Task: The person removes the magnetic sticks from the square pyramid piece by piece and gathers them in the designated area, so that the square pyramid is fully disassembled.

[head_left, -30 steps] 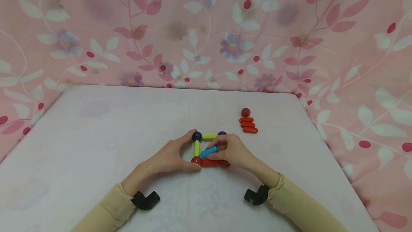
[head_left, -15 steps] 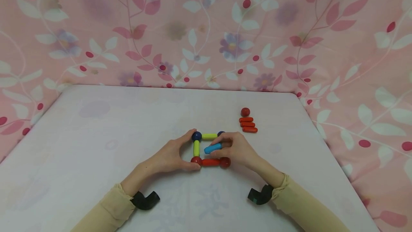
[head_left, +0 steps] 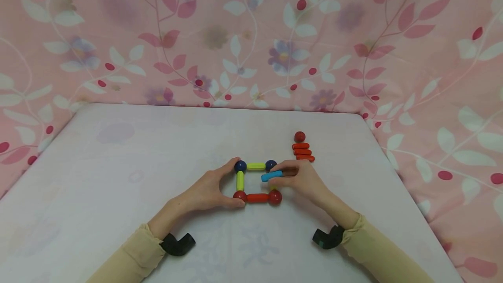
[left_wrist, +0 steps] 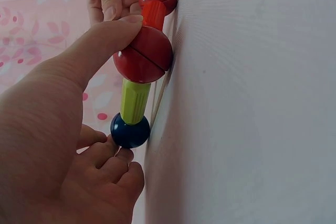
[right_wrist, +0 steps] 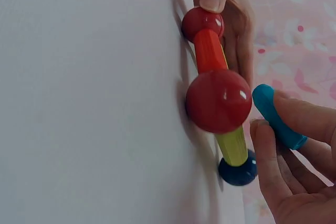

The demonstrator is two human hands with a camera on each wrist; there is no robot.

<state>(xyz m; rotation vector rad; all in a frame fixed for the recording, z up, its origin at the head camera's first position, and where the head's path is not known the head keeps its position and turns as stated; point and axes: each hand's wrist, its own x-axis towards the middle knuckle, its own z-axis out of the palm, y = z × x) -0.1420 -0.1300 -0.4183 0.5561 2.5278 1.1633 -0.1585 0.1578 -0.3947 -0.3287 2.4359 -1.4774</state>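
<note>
A square of balls and rods lies on the white table: two blue balls (head_left: pixel 240 167) at the far corners, two red balls (head_left: pixel 275 197) at the near ones. Yellow-green rods (head_left: pixel 256 166) form the far, left and right sides; a red rod (head_left: pixel 257 198) forms the near side. My left hand (head_left: pixel 208 189) grips the square's left side, thumb on the near red ball, fingers at the far blue ball. Between thumb and fingers, my right hand (head_left: pixel 300 181) pinches a short blue rod (right_wrist: pixel 281 119), held over the square's right side and partly hiding it.
Farther back on the right of the table (head_left: pixel 157 143), a loose red ball (head_left: pixel 300 136) lies beyond several red rods (head_left: pixel 302 152) in a row. A floral pink cloth (head_left: pixel 251 34) hangs behind the table. Each wrist wears a black camera mount (head_left: pixel 178 244).
My right hand has moved right and slightly back with the blue rod, uncovering the near right red ball and part of the right side. My left hand has kept its place on the square.
</note>
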